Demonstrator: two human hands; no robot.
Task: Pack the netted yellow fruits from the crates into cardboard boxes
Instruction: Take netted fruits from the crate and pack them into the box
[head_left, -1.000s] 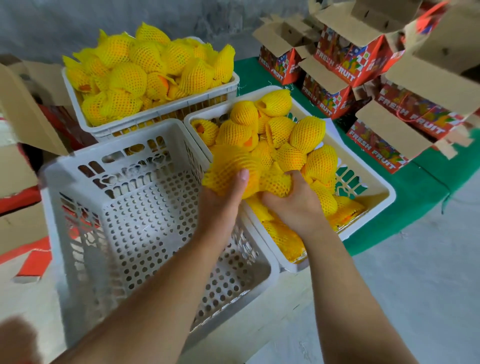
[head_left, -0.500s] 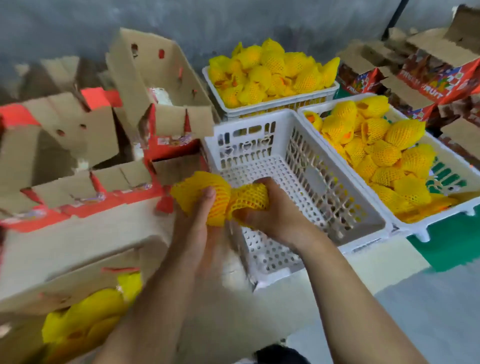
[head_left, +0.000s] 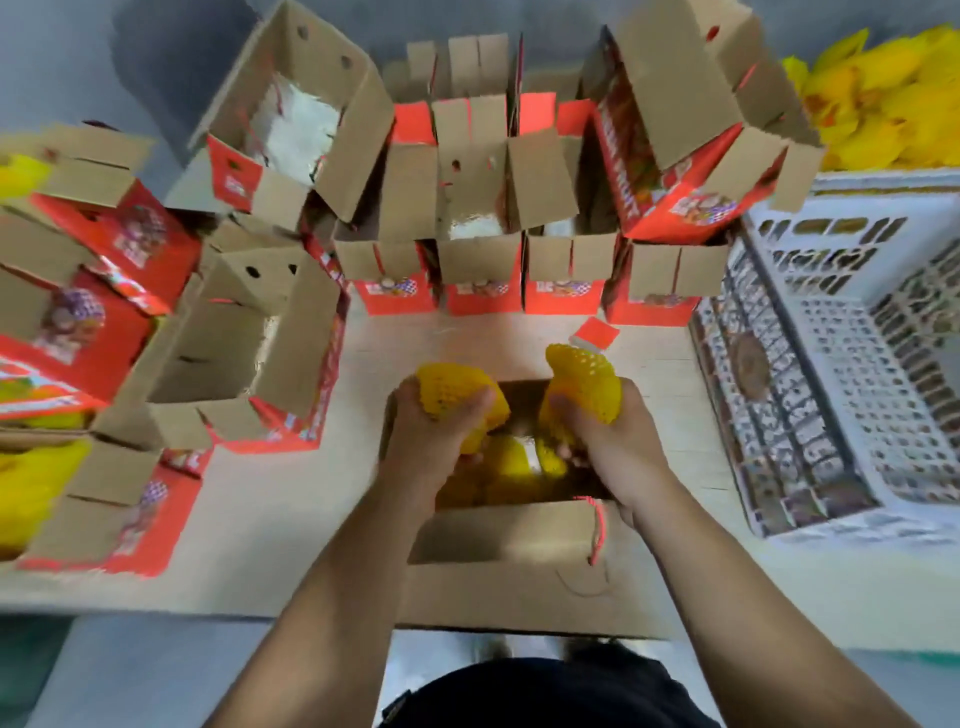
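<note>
One netted yellow fruit (head_left: 457, 397) is gripped in the left hand (head_left: 434, 441), another (head_left: 584, 389) in the right hand (head_left: 610, 447) — both held over the open cardboard box (head_left: 498, 540) below the hands. Printing on the red boxes (head_left: 478, 296) beyond the hands is blurred — nothing can be read.

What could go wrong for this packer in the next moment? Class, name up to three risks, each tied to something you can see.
1. The open box already holds netted fruits, so two more may crowd it.
2. The left hand and right hand each grip a fruit (left fruit, right fruit) close together; lowering both at once could jam them.
3. The near flap could get pushed down by a forearm.
</note>
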